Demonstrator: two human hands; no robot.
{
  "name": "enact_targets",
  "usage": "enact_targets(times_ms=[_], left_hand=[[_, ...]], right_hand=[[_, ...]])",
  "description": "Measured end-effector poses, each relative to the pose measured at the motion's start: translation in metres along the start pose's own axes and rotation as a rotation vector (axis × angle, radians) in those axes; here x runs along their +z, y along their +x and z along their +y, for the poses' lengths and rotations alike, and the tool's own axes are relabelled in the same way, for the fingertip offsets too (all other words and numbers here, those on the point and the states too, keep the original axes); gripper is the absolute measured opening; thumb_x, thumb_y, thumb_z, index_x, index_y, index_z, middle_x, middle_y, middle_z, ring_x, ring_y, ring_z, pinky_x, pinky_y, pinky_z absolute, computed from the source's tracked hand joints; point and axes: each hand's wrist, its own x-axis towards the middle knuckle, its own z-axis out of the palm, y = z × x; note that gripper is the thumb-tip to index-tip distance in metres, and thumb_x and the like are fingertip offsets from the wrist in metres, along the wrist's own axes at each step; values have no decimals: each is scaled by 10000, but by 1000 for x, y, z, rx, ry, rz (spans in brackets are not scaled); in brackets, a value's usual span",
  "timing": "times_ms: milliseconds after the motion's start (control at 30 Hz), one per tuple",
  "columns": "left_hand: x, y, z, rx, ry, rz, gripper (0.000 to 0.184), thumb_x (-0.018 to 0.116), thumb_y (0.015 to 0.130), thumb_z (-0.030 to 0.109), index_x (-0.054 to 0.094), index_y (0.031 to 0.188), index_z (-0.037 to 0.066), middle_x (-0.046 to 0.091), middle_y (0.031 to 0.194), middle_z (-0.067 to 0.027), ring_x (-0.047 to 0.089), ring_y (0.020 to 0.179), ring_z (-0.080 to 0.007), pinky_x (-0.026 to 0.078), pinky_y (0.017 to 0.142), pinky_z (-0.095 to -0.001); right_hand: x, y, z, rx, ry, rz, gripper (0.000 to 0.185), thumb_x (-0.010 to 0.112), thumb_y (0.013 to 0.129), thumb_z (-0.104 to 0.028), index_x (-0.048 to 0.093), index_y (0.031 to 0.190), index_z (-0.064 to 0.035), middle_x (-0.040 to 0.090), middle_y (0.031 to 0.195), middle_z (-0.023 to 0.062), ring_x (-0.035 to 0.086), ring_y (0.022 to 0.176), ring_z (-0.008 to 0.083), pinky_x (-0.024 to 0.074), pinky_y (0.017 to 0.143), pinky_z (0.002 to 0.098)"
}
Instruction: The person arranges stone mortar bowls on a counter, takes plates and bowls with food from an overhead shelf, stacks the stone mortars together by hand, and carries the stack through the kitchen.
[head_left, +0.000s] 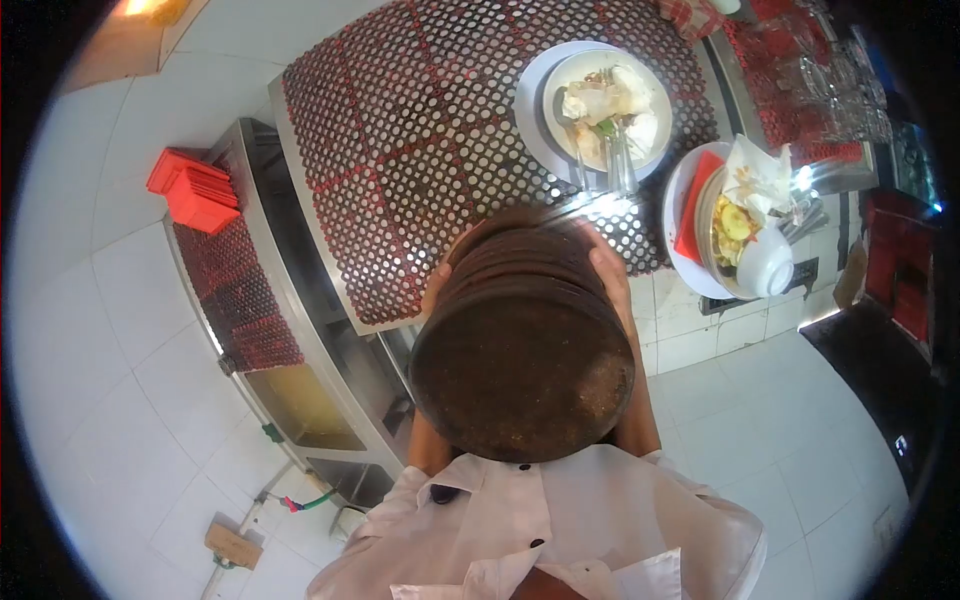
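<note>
A stack of dark brown, round plates (520, 365) is held up in front of my chest, tilted so that one broad round face shows. Whether they are wood or metal I cannot tell. My left hand (437, 287) grips the stack's left side, and my right hand (610, 268) is wrapped along its right side. Most of the fingers are hidden behind the plates. Beyond the stack lies a perforated red and black mat (400, 160) on the counter.
At the counter's far right, a white plate (533, 110) bears a bowl (655, 165) with food scraps, tissue and cutlery. Another plate (680, 205) carries scraps, a red napkin and a small white bowl (765, 264). Glasses (830, 85) stand top right; red boxes (200, 195) sit left.
</note>
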Motion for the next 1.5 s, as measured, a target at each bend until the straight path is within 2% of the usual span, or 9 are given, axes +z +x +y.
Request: enact_targets(times_ms=[200,433,633,833,967,1167,1367,1433,1500], left_hand=[[-1,-3,25,38,37,-78,670,434,1045,477,441,1513,-2,497,1511,-159,461,1390,-259,316,1183,-368],[19,8,93,161,147,-335,666,446,1039,469,449,1508,-3,507,1502,-159,470,1381,-257,322,1177,-366],[74,5,170,249,276,-712,662,456,1035,463,456,1503,-4,515,1494,-158,478,1373,-256,328,1172,-364],[165,-37,198,153,442,-1116,659,466,1030,457,463,1499,-5,524,1486,-158,486,1365,-254,333,1167,-362],[238,-84,174,-3,570,-1347,656,473,1027,453,468,1496,-6,530,1481,-157,491,1359,-253,336,1164,-361],[321,-155,98,-195,753,-1531,653,483,1022,447,475,1491,-7,538,1473,-157,499,1351,-252,342,1159,-359],[410,-226,-9,-55,980,-1681,608,512,990,383,527,1447,-17,599,1401,-142,558,1268,-237,396,1101,-353],[442,-251,-41,-156,998,-1713,606,504,993,379,525,1447,-21,599,1400,-144,570,1253,-236,410,1089,-349],[481,-242,-81,-492,827,-1824,595,491,996,366,527,1444,-24,608,1388,-148,578,1242,-232,419,1082,-341]], right_hand=[[1,-41,-16,13,49,20,491,561,1039,-244,531,1445,32,596,1398,136,550,1287,207,390,1125,327],[29,-114,-55,-102,156,107,511,569,1031,-275,546,1434,38,617,1372,146,570,1264,210,407,1106,326],[41,-198,-48,-335,53,349,489,567,1045,-310,568,1365,59,638,1290,114,599,1186,180,459,1035,321],[61,-294,-23,-446,92,623,489,567,1045,-310,568,1368,57,638,1294,114,598,1190,182,457,1038,322],[58,-345,-3,-506,145,785,489,567,1045,-310,568,1370,55,638,1296,114,598,1192,183,456,1040,322],[12,-396,1,-583,214,935,489,566,1045,-310,568,1373,53,638,1300,115,597,1195,184,454,1044,322],[-70,-451,-18,-645,255,1066,489,565,1045,-309,569,1375,50,638,1303,115,597,1198,186,452,1047,322],[-102,-468,-30,-658,256,1095,489,565,1045,-309,569,1376,49,637,1305,115,597,1200,186,451,1048,322],[-133,-482,-42,-658,266,1114,488,565,1045,-309,569,1377,49,637,1306,115,596,1201,187,451,1049,322]])
